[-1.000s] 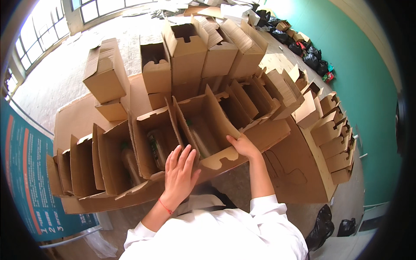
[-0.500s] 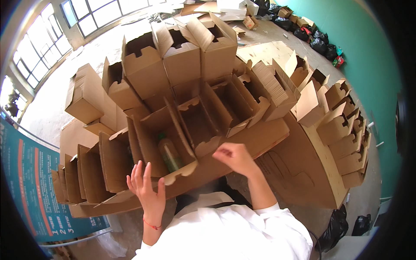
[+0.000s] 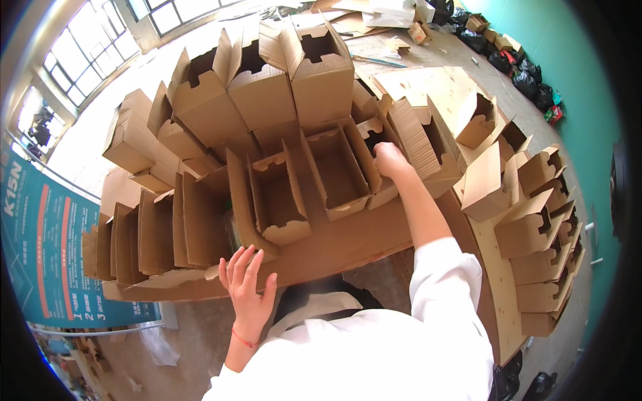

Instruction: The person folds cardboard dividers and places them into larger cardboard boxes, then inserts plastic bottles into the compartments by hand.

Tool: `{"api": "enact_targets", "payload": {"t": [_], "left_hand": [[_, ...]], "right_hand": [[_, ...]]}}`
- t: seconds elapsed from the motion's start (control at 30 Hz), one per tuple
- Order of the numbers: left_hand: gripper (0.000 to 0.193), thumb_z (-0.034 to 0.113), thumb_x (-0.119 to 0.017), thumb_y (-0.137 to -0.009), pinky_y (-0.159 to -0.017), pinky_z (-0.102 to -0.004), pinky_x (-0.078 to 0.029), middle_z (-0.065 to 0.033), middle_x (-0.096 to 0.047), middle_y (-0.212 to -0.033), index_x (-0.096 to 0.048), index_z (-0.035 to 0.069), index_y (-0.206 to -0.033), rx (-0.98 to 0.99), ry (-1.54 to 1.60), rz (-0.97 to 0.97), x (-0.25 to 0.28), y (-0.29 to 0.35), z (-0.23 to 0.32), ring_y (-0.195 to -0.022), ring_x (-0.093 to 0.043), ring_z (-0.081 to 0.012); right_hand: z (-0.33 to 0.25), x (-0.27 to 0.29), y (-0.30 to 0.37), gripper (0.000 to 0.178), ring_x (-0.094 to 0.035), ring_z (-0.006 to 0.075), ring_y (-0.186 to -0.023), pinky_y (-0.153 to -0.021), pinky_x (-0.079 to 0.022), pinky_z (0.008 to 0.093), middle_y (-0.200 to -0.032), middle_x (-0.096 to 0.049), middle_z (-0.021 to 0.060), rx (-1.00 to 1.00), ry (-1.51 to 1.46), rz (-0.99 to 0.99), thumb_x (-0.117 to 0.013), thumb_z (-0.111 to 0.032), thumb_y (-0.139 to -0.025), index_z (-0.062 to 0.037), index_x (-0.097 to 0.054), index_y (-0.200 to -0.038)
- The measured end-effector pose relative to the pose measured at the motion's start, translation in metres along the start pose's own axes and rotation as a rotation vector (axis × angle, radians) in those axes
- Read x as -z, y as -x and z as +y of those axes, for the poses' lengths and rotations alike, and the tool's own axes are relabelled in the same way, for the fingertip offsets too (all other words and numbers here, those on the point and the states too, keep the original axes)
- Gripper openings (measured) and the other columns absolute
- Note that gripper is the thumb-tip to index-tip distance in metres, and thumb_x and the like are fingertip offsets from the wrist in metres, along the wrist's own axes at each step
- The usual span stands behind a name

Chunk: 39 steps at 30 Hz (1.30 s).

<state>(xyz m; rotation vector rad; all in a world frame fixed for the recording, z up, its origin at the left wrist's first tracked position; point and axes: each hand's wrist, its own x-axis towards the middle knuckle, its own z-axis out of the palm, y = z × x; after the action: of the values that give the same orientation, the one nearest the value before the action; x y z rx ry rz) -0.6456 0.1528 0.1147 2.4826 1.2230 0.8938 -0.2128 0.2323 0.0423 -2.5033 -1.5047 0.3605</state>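
Several open-topped brown cardboard boxes stand in rows before me. My right hand (image 3: 391, 160) reaches to a cardboard box (image 3: 384, 195) right of the middle, its fingers curled at the upper edge and partly hidden. Left of that stand two open boxes, one nearer the middle (image 3: 338, 206) and one farther left (image 3: 286, 230). My left hand (image 3: 247, 281) is raised with fingers spread, holding nothing, by the front edge of the row. Beside it, a clear bottle (image 3: 231, 228) shows in part inside a box, mostly hidden by the cardboard walls.
Taller boxes (image 3: 324, 90) form a back row. More boxes (image 3: 535, 260) line a wooden board (image 3: 498, 281) on the right. A blue-green printed banner (image 3: 53, 247) stands at the left. Black bags (image 3: 525, 83) lie along the green wall.
My right hand has moved forward and right from the front of the row to a box. The left hand stays spread near the front edge. The view has shifted.
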Motion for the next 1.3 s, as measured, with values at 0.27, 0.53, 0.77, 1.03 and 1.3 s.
{"api": "enact_targets", "payload": {"t": [0.27,0.53,0.77,1.03,1.3], "left_hand": [[0.036,0.012,-0.069,-0.079,-0.111,-0.0468,-0.025,-0.0099,-0.061,-0.122,-0.065,0.009,-0.115,0.043,0.036,0.029,-0.009,0.002,0.004,-0.122,-0.051,-0.0277],[0.034,0.012,-0.069,-0.079,-0.11,-0.0458,-0.027,-0.0091,-0.061,-0.121,-0.066,0.008,-0.113,0.056,0.065,0.045,-0.005,0.012,-0.005,-0.122,-0.051,-0.0269],[0.034,0.012,-0.069,-0.078,-0.11,-0.047,-0.027,-0.0078,-0.061,-0.122,-0.066,0.009,-0.112,-0.01,0.098,0.048,-0.005,0.004,-0.002,-0.121,-0.051,-0.026],[0.036,0.012,-0.07,-0.078,-0.104,-0.046,-0.037,-0.0109,-0.059,-0.124,-0.065,0.007,-0.113,-0.326,0.355,-0.095,-0.038,-0.019,0.031,-0.12,-0.052,-0.029],[0.075,0.017,-0.068,-0.08,-0.1,-0.0414,-0.043,-0.0227,-0.04,-0.141,-0.032,0.007,-0.145,-0.459,0.175,-0.108,-0.162,-0.066,0.085,-0.12,-0.05,-0.0323]], "right_hand": [[-0.012,-0.012,-0.042,0.029,-0.06,0.0299,-0.111,-0.091,-0.051,0.0368,-0.121,-0.062,0.0159,-0.232,0.43,-0.696,-0.059,-0.017,-0.087,-0.0009,-0.064,-0.111],[0.016,-0.043,-0.045,0.04,-0.057,0.0326,-0.116,-0.093,-0.05,0.0375,-0.127,-0.058,0.0174,-0.38,0.2,-0.615,-0.061,-0.024,-0.086,-0.0008,-0.06,-0.119],[0.039,-0.069,-0.04,0.05,-0.054,0.035,-0.121,-0.095,-0.049,0.0381,-0.133,-0.054,0.0187,-0.527,-0.067,-0.449,-0.063,-0.03,-0.086,-0.0007,-0.056,-0.126],[0.014,-0.061,-0.014,0.049,-0.058,0.0316,-0.116,-0.088,-0.05,0.0431,-0.128,-0.059,0.0188,-0.259,0.123,-0.292,-0.061,-0.025,-0.088,0.0026,-0.051,-0.127],[0.02,-0.06,0.01,0.067,-0.059,0.029,-0.11,-0.087,-0.05,0.0426,-0.123,-0.058,0.0203,-0.067,-0.506,-0.579,-0.067,-0.033,-0.083,0.0023,-0.045,-0.134]]}}
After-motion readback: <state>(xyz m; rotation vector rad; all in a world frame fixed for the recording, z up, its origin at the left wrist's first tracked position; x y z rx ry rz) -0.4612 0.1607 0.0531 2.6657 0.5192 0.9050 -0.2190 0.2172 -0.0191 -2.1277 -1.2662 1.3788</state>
